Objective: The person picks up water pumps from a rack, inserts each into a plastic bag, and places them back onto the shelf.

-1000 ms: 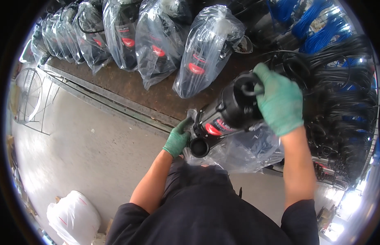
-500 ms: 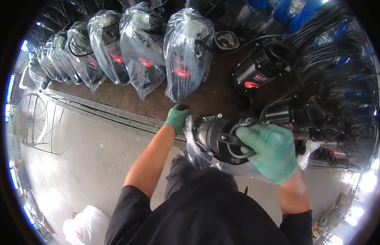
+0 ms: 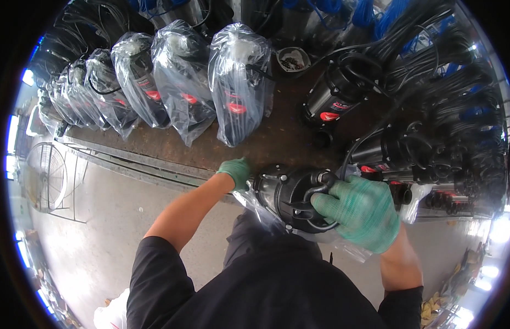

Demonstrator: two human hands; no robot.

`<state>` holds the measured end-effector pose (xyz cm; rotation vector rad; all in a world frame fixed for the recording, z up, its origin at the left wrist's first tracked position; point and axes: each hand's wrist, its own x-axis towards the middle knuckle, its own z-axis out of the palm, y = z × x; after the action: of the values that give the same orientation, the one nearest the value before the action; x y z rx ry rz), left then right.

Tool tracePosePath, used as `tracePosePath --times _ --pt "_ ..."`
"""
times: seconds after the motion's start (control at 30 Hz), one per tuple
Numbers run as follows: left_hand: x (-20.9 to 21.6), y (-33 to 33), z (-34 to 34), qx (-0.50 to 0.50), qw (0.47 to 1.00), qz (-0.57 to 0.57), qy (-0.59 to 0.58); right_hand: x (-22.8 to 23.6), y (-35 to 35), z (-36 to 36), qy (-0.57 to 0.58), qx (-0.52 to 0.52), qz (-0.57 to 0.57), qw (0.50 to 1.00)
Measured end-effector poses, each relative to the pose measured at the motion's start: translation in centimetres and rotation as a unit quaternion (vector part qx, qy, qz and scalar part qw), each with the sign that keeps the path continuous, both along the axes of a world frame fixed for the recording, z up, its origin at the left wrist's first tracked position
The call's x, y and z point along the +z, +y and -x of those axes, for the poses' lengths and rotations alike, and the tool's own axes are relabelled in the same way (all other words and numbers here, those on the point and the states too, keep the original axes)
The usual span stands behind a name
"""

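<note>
A black and steel submersible pump [image 3: 292, 197] is tilted over at the near edge of the workbench, in front of my body. My right hand [image 3: 362, 214], in a green knit glove, is closed around the handle at its cable end. A clear plastic bag [image 3: 256, 202] hangs at the pump's other end, partly around it. My left hand [image 3: 237, 172], also gloved, is closed at the bag's edge beside that end; its fingertips are partly hidden. Just beyond stands a pump in a clear bag [image 3: 237, 90]. Another pump [image 3: 341, 90], unbagged, stands to the right.
Several bagged pumps [image 3: 138, 82] line the bench [image 3: 172, 156] toward the left. More unbagged pumps [image 3: 381, 151] crowd the right side, with coiled black cables [image 3: 430, 60] behind them. A small bowl of parts [image 3: 293, 59] sits at the back. On the floor to the left is a fan [image 3: 46, 175].
The view has tilted slightly, so the bench sits lower in the picture. Both hands keep their grips, and the pump has barely shifted between them.
</note>
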<state>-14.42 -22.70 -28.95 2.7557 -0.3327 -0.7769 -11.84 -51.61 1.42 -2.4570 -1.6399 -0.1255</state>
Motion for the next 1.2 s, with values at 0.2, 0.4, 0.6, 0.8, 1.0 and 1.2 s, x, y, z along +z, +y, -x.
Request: tracePosePath --times 0.2,0.4,0.6,0.8,1.0,1.2 --pt "-2.2 -1.3 0.5 0.027 0.999 0.025 -0.003 0.7 -0.1 0.9 0.089 -0.046 0.021 0.995" --pt "-3.0 -2.6 0.2 0.083 0.989 0.071 -0.099 1.7 -1.7 1.6 0.19 -0.038 0.069 0.979" --pt "-1.3 -7.9 -7.7 0.146 0.964 0.135 -0.173 5.3 -2.0 2.3 0.233 0.114 0.134 0.956" --pt "5.7 -11.2 -7.4 0.164 0.798 0.514 -0.268 8.9 -3.9 2.9 0.156 0.11 0.185 0.964" --pt "22.3 -9.9 1.9 0.324 0.734 0.597 0.028 4.6 -5.7 -2.5 0.116 -0.007 0.109 0.987" --pt "34.0 -12.8 -3.6 0.168 0.652 0.721 -0.163 6.9 -2.4 -3.6 0.242 -0.129 0.134 0.952"
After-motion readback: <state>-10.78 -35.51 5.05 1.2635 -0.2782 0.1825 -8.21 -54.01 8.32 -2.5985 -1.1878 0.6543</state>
